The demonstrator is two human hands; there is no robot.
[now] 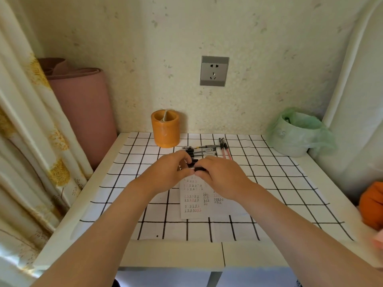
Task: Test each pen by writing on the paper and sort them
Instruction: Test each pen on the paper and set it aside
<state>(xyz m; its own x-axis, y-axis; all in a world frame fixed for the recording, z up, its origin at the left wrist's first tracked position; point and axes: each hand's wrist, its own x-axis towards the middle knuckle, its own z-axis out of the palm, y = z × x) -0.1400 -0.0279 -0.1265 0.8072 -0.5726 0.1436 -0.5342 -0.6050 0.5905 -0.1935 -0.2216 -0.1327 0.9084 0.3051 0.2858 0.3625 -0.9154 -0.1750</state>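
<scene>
- Worktop (207, 230) with a checked cloth; an orange bundle (373, 204) lies at its right edge.
- Paper (194, 206) lies near centre, covered in rows of black and red marks.
- Over the paper's far edge the two hands meet: left grip (172, 172) curls its fingers round a black pen (196, 167), and right grip (219, 177) pinches the same pen from the right.
- Just beyond, a heap of pens (204, 151) lies on the cloth, with two pink pens (224, 151) to its right.
- Orange holder (165, 129) stands far left of the heap; a bag-lined bin (296, 133) stands far right.
- Socket (214, 71) sits on the wall.
</scene>
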